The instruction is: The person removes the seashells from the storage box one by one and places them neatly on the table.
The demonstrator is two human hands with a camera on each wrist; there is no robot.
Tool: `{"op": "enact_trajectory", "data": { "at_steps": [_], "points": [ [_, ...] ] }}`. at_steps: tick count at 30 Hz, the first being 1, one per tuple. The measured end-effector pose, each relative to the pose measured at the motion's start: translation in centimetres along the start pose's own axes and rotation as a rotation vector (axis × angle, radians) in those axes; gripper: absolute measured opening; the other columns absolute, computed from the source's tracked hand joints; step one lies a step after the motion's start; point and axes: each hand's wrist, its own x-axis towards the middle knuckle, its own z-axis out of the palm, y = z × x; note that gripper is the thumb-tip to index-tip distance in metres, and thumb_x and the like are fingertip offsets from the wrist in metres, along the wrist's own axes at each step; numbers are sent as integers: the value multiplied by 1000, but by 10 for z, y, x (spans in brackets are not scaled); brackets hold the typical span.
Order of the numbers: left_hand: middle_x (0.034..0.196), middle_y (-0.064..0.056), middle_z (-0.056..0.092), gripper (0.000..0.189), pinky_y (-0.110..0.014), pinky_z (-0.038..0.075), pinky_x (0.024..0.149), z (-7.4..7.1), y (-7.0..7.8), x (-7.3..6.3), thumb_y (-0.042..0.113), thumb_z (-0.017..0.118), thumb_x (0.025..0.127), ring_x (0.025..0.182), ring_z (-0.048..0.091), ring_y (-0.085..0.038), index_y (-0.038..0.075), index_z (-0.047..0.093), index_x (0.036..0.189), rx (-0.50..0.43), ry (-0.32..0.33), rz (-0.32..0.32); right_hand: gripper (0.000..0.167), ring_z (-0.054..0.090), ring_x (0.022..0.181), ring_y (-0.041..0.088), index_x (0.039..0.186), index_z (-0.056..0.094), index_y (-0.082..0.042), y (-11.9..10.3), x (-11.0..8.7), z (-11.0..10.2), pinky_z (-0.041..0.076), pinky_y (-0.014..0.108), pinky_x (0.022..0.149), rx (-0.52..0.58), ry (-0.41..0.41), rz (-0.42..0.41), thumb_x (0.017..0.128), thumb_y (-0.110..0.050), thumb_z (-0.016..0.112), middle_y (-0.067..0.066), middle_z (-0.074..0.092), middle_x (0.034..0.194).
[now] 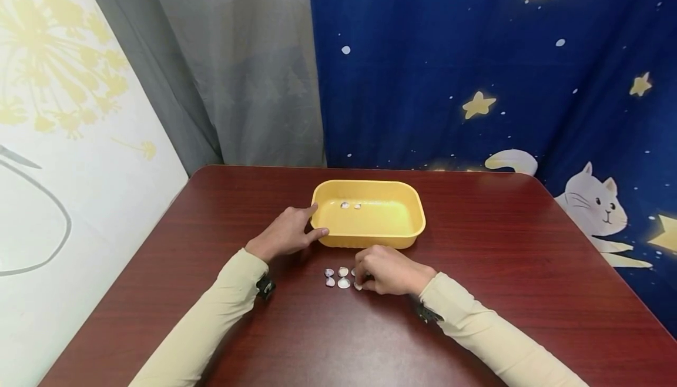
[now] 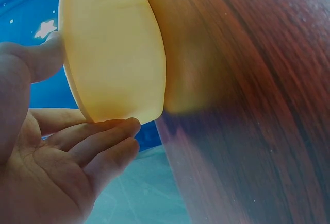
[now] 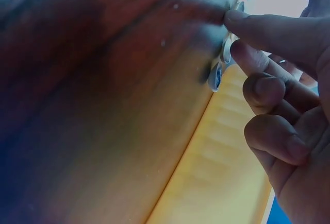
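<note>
A yellow plastic basin sits on the table. My left hand holds its left end, with the thumb over the rim; in the left wrist view the other fingers lie against the outer wall. In front of the basin, several small seashells lie in two short rows. My right hand is at the right end of these rows, its thumb and forefinger pinching a shell at the table top. The fingers partly hide that shell and the one behind it. In the right wrist view the remaining fingers curl inward.
Two small shells lie inside the basin toward its left. The dark red wooden table ends at a blue star-patterned curtain and a grey curtain. A white patterned surface borders the left side.
</note>
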Motion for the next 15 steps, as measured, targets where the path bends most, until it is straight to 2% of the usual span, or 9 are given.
{"op": "enact_trajectory", "data": {
  "at_steps": [9,15],
  "points": [
    [124,-22,69,77,-39,57,91,1,0,0,47,66,95,94,64,-20,-2,43,150,-1,2,-4,11,64,75,-1,81,80,-22,-1,1,1,53,15,69,-3,-8,13,77,-12,84,-12,66,80],
    [129,-23,67,76,-41,57,95,1,-1,0,47,65,95,99,66,-21,-2,44,149,1,13,12,7,64,72,2,82,79,-20,-3,3,-2,50,15,65,7,-3,14,80,-15,83,-11,66,79]
  ]
}}
